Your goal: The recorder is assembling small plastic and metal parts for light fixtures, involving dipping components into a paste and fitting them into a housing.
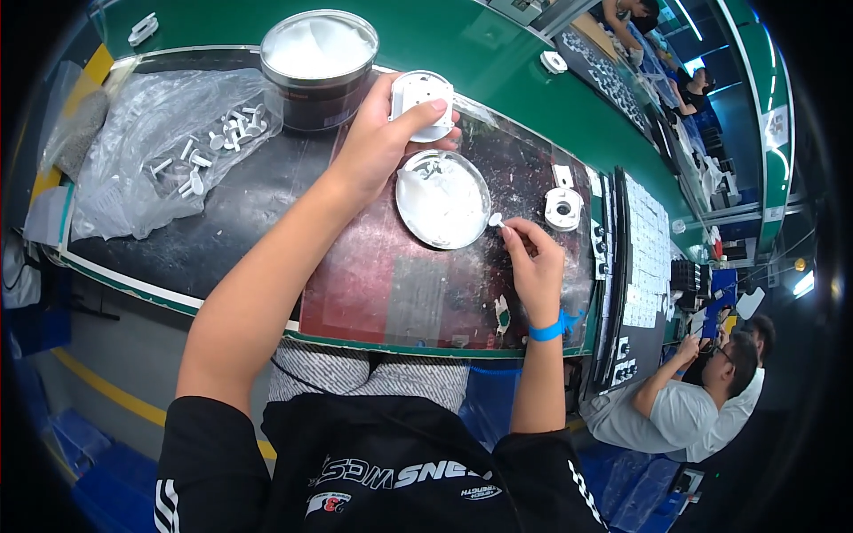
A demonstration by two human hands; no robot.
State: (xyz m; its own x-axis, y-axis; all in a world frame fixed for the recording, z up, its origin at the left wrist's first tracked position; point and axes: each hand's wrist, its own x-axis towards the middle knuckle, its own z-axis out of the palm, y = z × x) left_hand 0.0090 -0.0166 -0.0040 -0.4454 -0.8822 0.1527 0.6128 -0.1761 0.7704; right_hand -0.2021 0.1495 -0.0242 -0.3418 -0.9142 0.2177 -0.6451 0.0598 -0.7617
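My left hand (pixel 391 133) is closed round a white plastic housing (pixel 425 96), thumb across its face, above the far rim of a shallow round tin lid. That lid (pixel 480 178) lies on the dark red mat with white paste (pixel 442 202) spread in it. Just right of the lid, my right hand (pixel 536 266) pinches a small white pin with a round flat head (pixel 496 219) between thumb and fingertips. A blue band (pixel 553 327) circles my right wrist. Farther right sits a white ring-shaped part (pixel 562 208).
A large tin of white paste (pixel 320 89) stands at the back. On the left, a clear plastic bag (pixel 133 133) holds several loose white pins (pixel 197 182). To the right are trays of white parts (pixel 647 249). Co-workers (pixel 675 400) sit beyond them.
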